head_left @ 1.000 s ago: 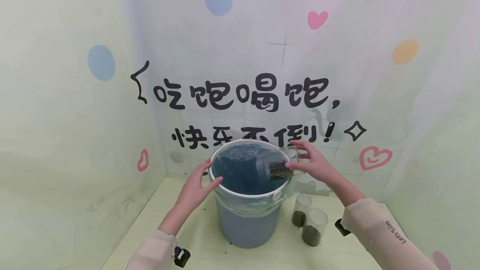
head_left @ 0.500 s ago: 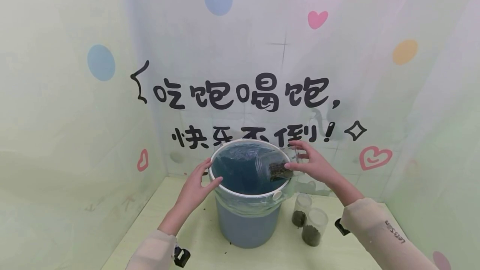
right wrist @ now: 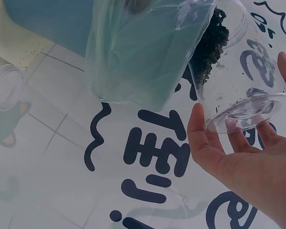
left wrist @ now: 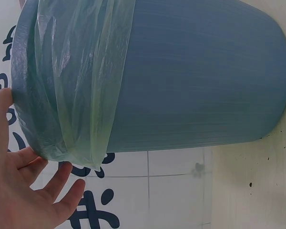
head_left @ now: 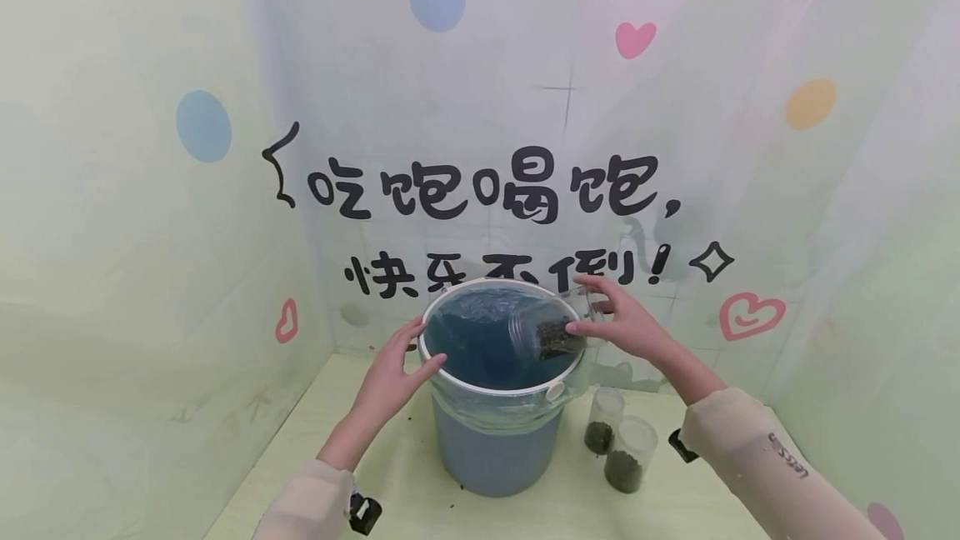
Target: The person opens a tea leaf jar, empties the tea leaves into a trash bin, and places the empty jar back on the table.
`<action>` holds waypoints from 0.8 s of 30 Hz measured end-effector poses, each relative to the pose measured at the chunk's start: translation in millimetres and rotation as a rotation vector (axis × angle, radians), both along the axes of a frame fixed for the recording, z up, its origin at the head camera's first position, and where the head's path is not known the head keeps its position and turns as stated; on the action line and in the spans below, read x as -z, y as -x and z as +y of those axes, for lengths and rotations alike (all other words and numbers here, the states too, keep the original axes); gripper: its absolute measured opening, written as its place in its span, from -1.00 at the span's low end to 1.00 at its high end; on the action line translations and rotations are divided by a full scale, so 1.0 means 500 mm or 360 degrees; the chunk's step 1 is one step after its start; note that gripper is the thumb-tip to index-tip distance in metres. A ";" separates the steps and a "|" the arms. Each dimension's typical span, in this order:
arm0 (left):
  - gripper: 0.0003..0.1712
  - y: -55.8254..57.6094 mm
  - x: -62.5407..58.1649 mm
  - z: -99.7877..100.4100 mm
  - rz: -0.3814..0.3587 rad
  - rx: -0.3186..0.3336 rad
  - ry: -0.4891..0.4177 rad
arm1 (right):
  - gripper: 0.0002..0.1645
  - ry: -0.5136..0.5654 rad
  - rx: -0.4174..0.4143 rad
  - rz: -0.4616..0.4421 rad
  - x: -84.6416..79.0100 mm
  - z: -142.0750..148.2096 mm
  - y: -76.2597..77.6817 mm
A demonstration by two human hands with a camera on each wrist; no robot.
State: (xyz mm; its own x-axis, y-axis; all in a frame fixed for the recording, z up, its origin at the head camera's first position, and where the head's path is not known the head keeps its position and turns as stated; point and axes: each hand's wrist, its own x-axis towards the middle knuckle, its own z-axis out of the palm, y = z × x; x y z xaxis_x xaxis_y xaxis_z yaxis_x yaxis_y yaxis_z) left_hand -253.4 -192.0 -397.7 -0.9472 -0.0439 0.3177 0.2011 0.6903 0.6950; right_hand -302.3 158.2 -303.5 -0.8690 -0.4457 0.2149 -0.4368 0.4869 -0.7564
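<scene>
A blue-grey bucket (head_left: 495,461) stands upright, lined with a translucent green plastic bag (left wrist: 81,86) folded over its white-edged rim. My left hand (head_left: 386,377) rests against the rim's left side, thumb and fingers spread and touching it. Over the right side of the opening, my right hand (head_left: 633,327) grips a clear plastic jar (right wrist: 243,62) near its base. The jar lies tilted, its mouth towards the inside of the bucket. Dark, crumbly bits (right wrist: 212,45) sit along the jar's lower wall. The bottom of the bucket's inside is too dark to make out.
Two more clear jars, a rear one (head_left: 604,417) and a front one (head_left: 632,452), stand right of the bucket with dark bits in them. Small dark crumbs dot the pale tabletop (head_left: 390,473). A printed backdrop (head_left: 480,90) rises close behind.
My right hand has shifted very slightly left and up, tipping the jar a little further. The left hand and the bucket hold their places.
</scene>
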 end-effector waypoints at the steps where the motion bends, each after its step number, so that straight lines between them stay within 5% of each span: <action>1: -0.14 0.000 0.000 0.000 0.0003 0.0000 0.0000 | -0.09 -0.0005 0.0001 -0.0001 -0.002 -0.001 0.000; 24: -0.12 -0.001 -0.001 0.002 -0.0011 -0.0002 0.0014 | -0.10 -0.0101 -0.0006 0.0053 -0.028 -0.014 0.001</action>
